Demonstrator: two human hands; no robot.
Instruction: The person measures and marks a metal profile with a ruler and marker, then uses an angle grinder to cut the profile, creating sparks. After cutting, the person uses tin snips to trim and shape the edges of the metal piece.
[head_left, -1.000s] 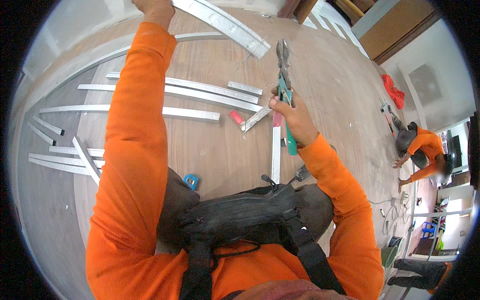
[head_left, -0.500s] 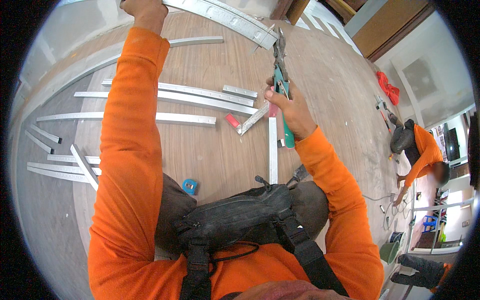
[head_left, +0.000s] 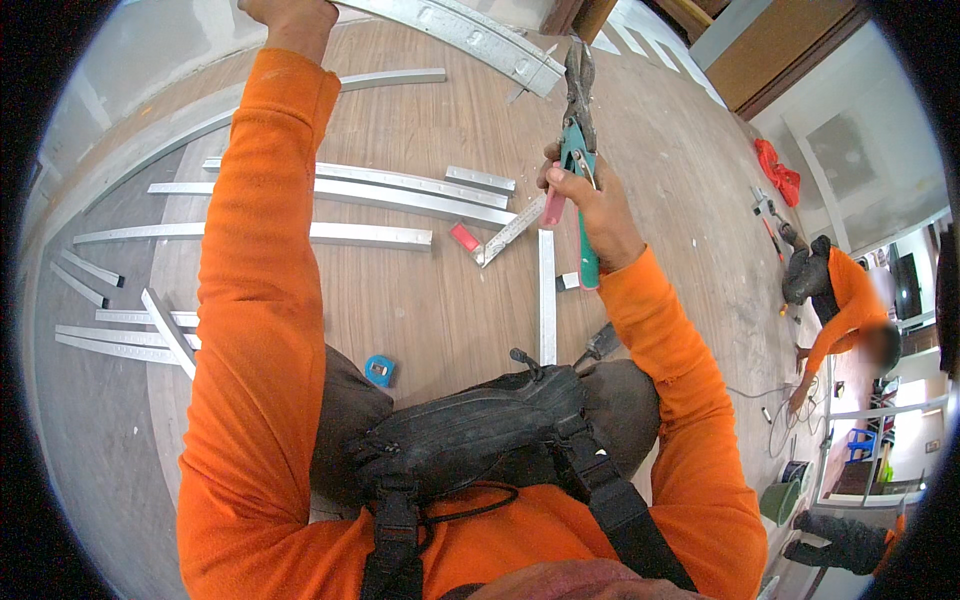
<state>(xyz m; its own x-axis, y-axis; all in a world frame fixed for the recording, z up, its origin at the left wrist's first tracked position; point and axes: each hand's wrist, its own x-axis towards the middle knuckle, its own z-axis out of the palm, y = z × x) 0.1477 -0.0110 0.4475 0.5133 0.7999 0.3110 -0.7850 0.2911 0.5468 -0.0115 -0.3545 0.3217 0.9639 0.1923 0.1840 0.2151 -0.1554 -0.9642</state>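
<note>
Work appears to be under way rather than complete. Metal strips of differing lengths lie on the wood-look floor, mostly to the left, and a short metal piece lies near their right ends. Whether these are finished cannot be told. The metal channel in hand is raised at the far side of the scene; a small tab projects from its right end on the near side, so that end is judged unfinished. How much remains cannot be established.

Left grip: the left hand is closed on the channel's left portion; its fingers are partly cut off by the upper edge.

Right grip: the right hand is clamped around the handles of the metal snips, one pink, one teal, which stand apart. The blades point away from the person, just right of the channel's end; contact and blade opening cannot be confirmed.

A red-ended square lies left of the right hand; a blue tape measure lies nearer.
</note>
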